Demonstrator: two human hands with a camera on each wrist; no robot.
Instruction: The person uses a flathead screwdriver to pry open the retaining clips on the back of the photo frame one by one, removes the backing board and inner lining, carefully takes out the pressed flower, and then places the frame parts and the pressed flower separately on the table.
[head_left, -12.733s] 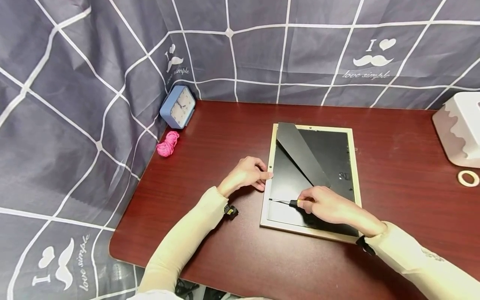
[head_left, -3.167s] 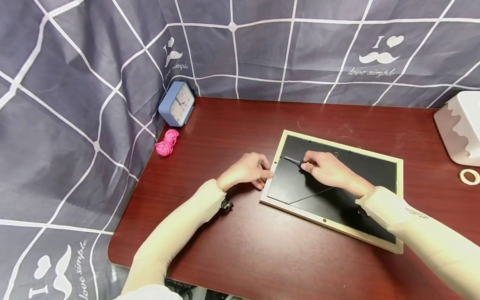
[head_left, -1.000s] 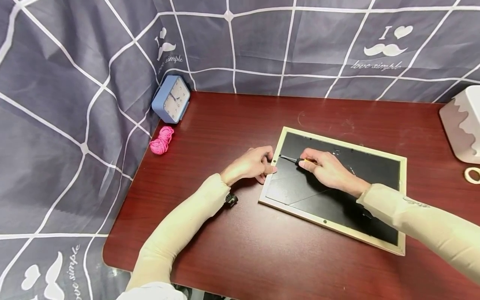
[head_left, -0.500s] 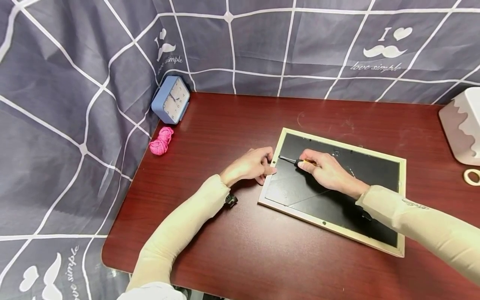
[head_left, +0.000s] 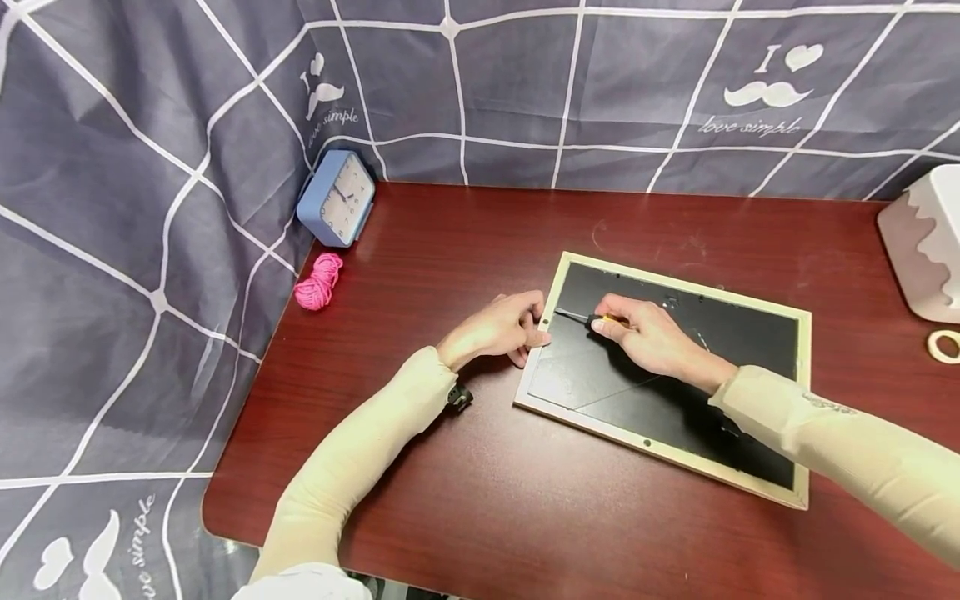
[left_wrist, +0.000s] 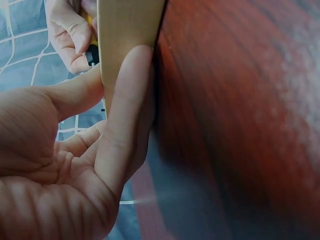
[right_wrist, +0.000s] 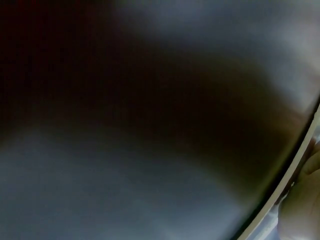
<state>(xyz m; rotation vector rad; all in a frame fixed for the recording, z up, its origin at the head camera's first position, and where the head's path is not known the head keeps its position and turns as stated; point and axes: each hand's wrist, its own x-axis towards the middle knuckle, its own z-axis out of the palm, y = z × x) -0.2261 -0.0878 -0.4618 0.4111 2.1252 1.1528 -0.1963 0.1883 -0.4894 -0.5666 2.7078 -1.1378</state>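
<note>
A picture frame (head_left: 723, 470) with a pale wooden rim lies face down, its black backing (head_left: 600, 287) upward. My left hand (head_left: 501, 327) grips the rim's left side; in the left wrist view the thumb lies over the rim and a finger along its outer edge (left_wrist: 129, 25). My right hand (head_left: 654, 337) pinches a screwdriver (head_left: 592, 321) with a black and yellow handle. Its thin shaft points left, the tip at the backing's edge near the left rim. A small tab there is too small to make out. The right wrist view is dark and blurred.
On the reddish-brown table (head_left: 450, 483) a blue alarm clock (head_left: 337, 198) and a pink yarn skein (head_left: 318, 282) stand at the left. A white and beige box (head_left: 926, 242) and a roll of tape (head_left: 943, 347) sit at the right. A grey grid curtain (head_left: 510, 92) hangs behind.
Since the oldest frame, the picture frame has been turned to lie lengthwise. The screwdriver tip has moved left to the backing's edge since about three seconds ago; the last second shows barely any motion.
</note>
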